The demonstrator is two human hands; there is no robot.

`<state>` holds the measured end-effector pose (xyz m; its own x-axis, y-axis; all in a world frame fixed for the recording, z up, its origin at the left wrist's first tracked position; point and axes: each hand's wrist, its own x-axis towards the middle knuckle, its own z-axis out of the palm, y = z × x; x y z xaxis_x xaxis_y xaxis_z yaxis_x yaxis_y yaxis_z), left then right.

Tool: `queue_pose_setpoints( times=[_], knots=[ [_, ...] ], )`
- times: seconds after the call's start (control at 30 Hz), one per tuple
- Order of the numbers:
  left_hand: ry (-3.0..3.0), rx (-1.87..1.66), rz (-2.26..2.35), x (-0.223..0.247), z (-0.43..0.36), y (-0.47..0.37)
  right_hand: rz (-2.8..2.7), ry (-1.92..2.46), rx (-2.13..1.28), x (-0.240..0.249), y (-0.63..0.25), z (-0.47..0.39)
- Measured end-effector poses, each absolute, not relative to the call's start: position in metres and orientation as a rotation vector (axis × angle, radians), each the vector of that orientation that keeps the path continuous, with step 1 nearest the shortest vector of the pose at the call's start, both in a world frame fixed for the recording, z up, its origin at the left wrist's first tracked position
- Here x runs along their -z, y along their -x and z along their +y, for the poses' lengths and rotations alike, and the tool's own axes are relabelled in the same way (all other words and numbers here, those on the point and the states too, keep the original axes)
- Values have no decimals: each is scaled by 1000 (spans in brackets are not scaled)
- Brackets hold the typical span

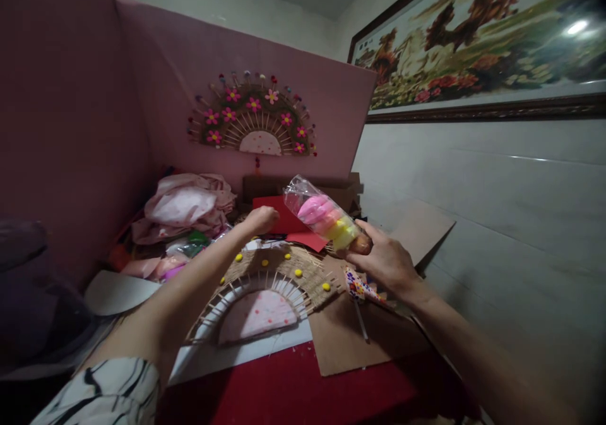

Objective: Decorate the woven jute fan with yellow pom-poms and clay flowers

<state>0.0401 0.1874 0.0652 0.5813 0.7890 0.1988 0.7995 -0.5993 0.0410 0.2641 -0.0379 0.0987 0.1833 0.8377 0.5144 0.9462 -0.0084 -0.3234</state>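
Observation:
My right hand (pixel 386 257) is wrapped round the lower end of a clear plastic bag (pixel 326 216) of soft pink, orange and yellow pieces, tilted up to the left. Over the back of the table, my left hand (pixel 263 220) is closed beside a red sheet (pixel 279 213); whatever its fingers hold, if anything, is too small to make out. Below both hands lies a half-round woven fan (pixel 307 266) with thin sticks, several yellow dots and a pink spotted half-circle (pixel 258 316) at its base.
A finished-looking fan with pink flowers (pixel 253 104) hangs on the pink board. Pink cloth (pixel 184 204) is piled at the left. Brown cardboard (pixel 369 343) and a patterned paper piece (pixel 360 286) lie at the right on the red table (pixel 265 390). A framed picture (pixel 473 46) hangs above.

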Motion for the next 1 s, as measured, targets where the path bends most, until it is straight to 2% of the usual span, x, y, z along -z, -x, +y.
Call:
queue_pose_setpoints(
  times=[0.3,0.67,0.83,1.0],
  knots=[
    [2811,96,-1712,-81,172,63,-1783,1872,211,-80,-245,-4],
    [2872,-243,-1777,-72,150,81,-1884,1848,168,-74,-236,11],
    [2751,-116,-1815,-69,144,92,-1885,1825,174,-74,-236,12],
    [2634,217,-1849,-87,146,110,-1891,1804,161,-75,-238,9]
  ],
)
